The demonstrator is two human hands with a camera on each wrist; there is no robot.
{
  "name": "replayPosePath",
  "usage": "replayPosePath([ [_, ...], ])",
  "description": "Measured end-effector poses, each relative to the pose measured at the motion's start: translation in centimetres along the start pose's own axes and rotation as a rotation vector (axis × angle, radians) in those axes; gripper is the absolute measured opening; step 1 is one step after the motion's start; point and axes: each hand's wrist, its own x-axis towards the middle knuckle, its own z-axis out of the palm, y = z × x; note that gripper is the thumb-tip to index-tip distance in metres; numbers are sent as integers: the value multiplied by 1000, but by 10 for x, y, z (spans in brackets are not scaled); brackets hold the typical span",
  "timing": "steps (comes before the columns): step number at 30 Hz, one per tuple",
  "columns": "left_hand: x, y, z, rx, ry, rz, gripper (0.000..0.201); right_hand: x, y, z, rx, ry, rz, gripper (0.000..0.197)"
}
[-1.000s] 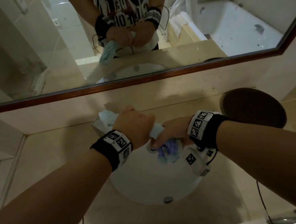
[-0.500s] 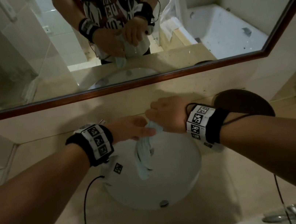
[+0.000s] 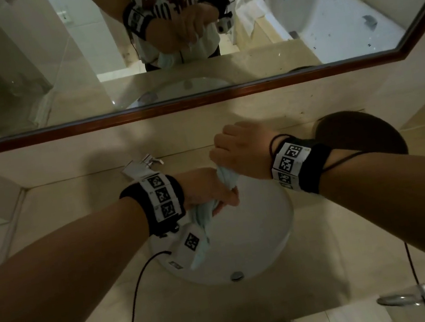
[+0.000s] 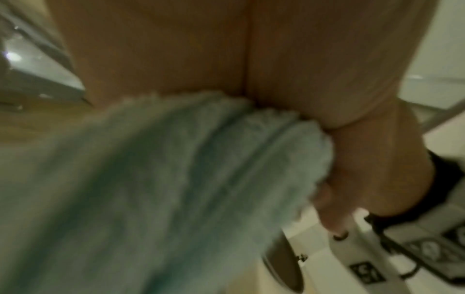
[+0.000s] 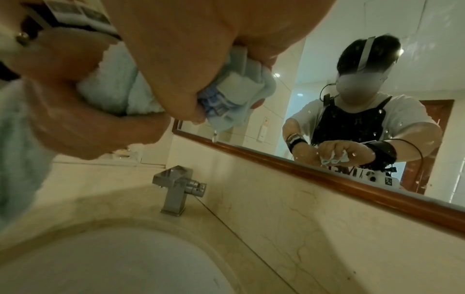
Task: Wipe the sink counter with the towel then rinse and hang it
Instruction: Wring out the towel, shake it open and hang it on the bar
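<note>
Head view: you are holding the towel (image 3: 225, 179) above the sink (image 3: 256, 237) with both hands. Your left hand (image 3: 204, 189) is gripping the towel's middle, fingers curled fully round it. Your right hand (image 3: 243, 150) is gripping the upper end, also with fingers wrapped tight, and is sitting higher and nearer the mirror (image 3: 188, 40) than the left. The short length of towel between the two fists is looking twisted into a tight rope. The loose tail is hanging below your left hand, over the sink's left half, with its tip well above the drain (image 3: 236, 275).

Left wrist view: the picture is blurring, but the towel (image 4: 151, 189) is filling most of it and is emerging from under your palm.

Right wrist view: your right hand (image 5: 201, 49) is squeezing the towel (image 5: 234, 95), whose end is sticking out past the fingers. A drop of water (image 5: 214, 137) is hanging from that end. The tap (image 5: 176, 189) is standing at the sink's (image 5: 100, 258) back rim, on the counter (image 5: 251, 228), and no water is showing at its spout. The mirror (image 5: 327, 99) is reflecting both fists closed on the towel.

A dark round object (image 3: 362, 135) is lying on the counter (image 3: 91, 316) to the sink's right, just behind your right wrist.
</note>
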Motion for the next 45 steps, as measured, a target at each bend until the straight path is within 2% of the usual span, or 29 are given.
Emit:
replayPosePath([
  [2,5,0,-2,340,156,-92,44,5,-5,6,39,-142,48,25],
  [5,16,-4,-3,597,353,-179,33,15,-14,10,117,-391,174,21],
  [8,19,-8,-6,735,398,-242,23,24,-21,14,244,-479,289,16],
  [11,16,-9,-12,905,464,-223,18,31,-25,18,343,-568,402,13],
  [15,16,-6,-20,1088,449,-215,19,37,-25,22,540,-564,519,12],
  [19,13,0,-24,1216,524,-212,18,41,-27,25,703,-558,657,24],
  [23,11,-3,-28,1268,546,-141,19,40,-34,29,802,-554,724,23],
  [26,7,-3,-30,1283,571,-97,17,35,-36,28,1020,-535,802,26],
  [30,-2,-2,-28,1251,590,-46,16,28,-28,13,1223,-630,741,35],
  [33,-10,2,-25,1250,600,-8,19,24,-24,7,1443,-718,824,48],
  [35,-15,6,-23,1220,606,2,19,22,-21,2,1599,-790,845,39],
  [37,-21,11,-21,1187,620,-4,20,21,-20,-4,1565,-848,824,30],
  [40,-27,14,-21,1169,654,-19,16,28,-18,-8,1413,-813,870,31],
  [43,-31,14,-23,1135,682,-41,19,34,-22,-28,1029,-809,760,12],
  [45,-35,19,-24,1040,584,-74,29,35,-21,-41,678,-713,584,13],
])
